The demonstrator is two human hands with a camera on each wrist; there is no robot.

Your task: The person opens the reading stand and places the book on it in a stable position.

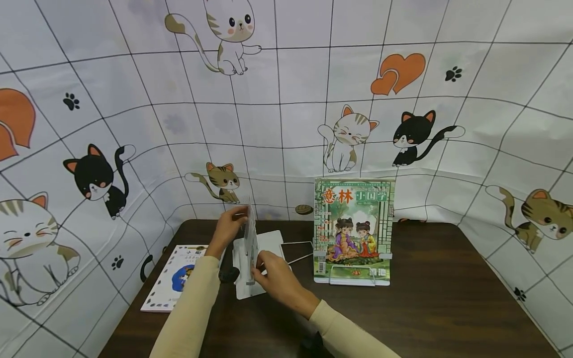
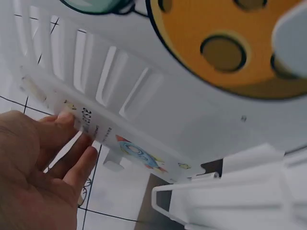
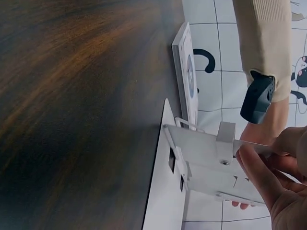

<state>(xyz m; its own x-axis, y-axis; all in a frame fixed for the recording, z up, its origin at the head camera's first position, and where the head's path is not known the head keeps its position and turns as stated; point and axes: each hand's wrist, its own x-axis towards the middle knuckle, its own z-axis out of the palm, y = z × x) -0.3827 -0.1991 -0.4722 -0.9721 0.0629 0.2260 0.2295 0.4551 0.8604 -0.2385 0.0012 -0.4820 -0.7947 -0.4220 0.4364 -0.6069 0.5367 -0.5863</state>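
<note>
A white book stand with slots and cartoon prints is unfolded on the table, its panel upright over a flat white base. My left hand holds the panel's far upper edge, and the left wrist view shows thumb and fingers of this hand at that printed edge. At the near edge, lower down, my right hand pinches the panel. In the right wrist view the fingertips of this right hand grip the edge beside a small white clip.
To the right, a second white stand holds up a green illustrated magazine. On the left lies a white book with a blue picture. A cat-patterned cloth hangs behind the dark wooden table.
</note>
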